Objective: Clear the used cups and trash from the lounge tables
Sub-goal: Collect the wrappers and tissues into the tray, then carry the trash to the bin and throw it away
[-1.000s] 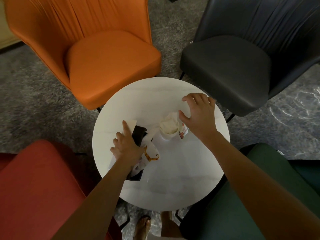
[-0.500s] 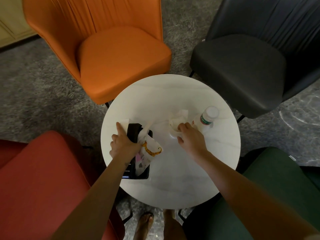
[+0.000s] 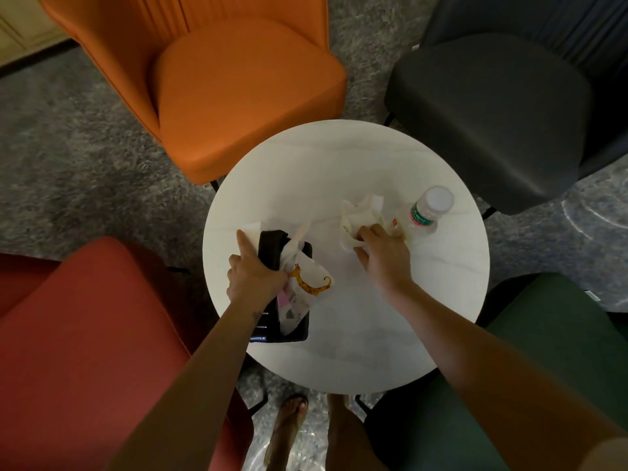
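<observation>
A round white table [image 3: 346, 164] carries the trash. My left hand [image 3: 253, 275] grips the handle of a black bin [image 3: 295, 334] at the table's left edge; a white wrapper with an orange giraffe print [image 3: 311, 283] sticks out of it. My right hand [image 3: 382, 251] closes on a white paper cup stuffed with crumpled tissue [image 3: 360, 215] near the table's middle. A clear plastic bottle with a white cap and green label [image 3: 428, 212] stands just right of that hand. A white napkin [image 3: 253, 231] lies under my left fingertips.
Four chairs ring the table: orange [image 3: 238, 90] at back left, dark grey [image 3: 492, 107] at back right, red [image 3: 85, 334] at near left, green [image 3: 543, 362] at near right. Grey carpet surrounds them. My sandalled feet [image 3: 289, 426] stand below the table's near edge.
My right hand pulled back from the far right, uncovering the bottle, and closed on the tissue-filled cup. The left hand kept its hold on the bin.
</observation>
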Demonstrator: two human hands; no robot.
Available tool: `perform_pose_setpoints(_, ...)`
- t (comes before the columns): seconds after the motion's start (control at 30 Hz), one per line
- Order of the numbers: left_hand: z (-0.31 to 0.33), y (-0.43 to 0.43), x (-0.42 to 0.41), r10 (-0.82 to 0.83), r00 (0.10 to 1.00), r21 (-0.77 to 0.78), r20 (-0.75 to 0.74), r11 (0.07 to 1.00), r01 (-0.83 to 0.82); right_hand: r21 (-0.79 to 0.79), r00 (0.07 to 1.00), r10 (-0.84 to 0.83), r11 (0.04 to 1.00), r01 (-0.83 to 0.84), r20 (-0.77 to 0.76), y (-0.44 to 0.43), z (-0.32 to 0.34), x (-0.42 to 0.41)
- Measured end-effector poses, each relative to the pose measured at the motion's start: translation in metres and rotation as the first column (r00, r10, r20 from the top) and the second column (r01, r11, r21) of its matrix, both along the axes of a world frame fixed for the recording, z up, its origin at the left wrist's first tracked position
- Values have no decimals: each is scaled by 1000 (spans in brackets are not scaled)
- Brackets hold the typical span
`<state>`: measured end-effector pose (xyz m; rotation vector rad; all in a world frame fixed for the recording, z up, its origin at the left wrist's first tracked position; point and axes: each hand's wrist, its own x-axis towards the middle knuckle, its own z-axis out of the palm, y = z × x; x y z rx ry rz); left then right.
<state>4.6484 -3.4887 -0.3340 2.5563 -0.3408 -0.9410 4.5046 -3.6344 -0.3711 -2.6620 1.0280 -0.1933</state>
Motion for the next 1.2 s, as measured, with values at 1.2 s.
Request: perform_pose_setpoints(1.2,300,-46,-225,-726,373,-153,577,353,923,-342,673,-689,585,735,268,135,313,-275)
